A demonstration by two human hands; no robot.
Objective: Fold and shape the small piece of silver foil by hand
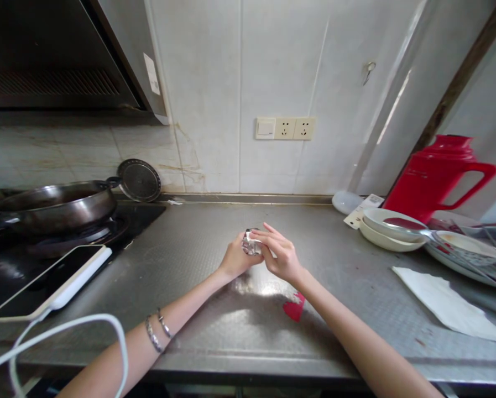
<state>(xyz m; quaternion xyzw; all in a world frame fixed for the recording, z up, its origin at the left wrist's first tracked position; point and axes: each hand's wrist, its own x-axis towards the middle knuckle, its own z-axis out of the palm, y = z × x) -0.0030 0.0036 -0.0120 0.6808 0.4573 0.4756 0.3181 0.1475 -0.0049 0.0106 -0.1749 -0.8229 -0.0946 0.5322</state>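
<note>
Both hands meet over the middle of the steel counter. My left hand is curled round a small shiny silver-wrapped object, held just above the surface. My right hand pinches the top of the same object with thumb and forefinger, the other fingers stretched out. Two thin bracelets sit on my left forearm. A small red scrap lies on the counter under my right wrist.
A phone on a white power bank with a white cable rests at the stove's edge. A wok sits on the burner at left. Stacked bowls, a plate, a red thermos jug and a white paper napkin lie at right.
</note>
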